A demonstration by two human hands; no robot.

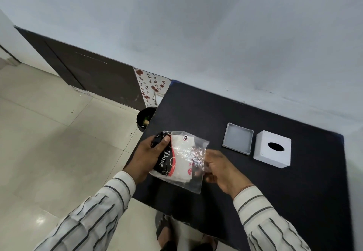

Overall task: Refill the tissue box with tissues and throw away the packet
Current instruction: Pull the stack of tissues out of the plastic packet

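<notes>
A clear plastic tissue packet (181,158) with a black, red and white print and white tissues inside is held above the left part of the black table (196,109). My left hand (149,155) grips its printed left end. My right hand (220,170) pinches its clear right end. Farther right on the table stands the white tissue box cover (272,148) with an oval hole on top. Its shallow grey base tray (238,140) lies open beside it, on the left.
A small dark bin (145,118) stands on the tiled floor by the table's far left corner. A pale wall runs behind the table. A dark door and a flowered panel are at the left. My sandalled feet show under the near edge.
</notes>
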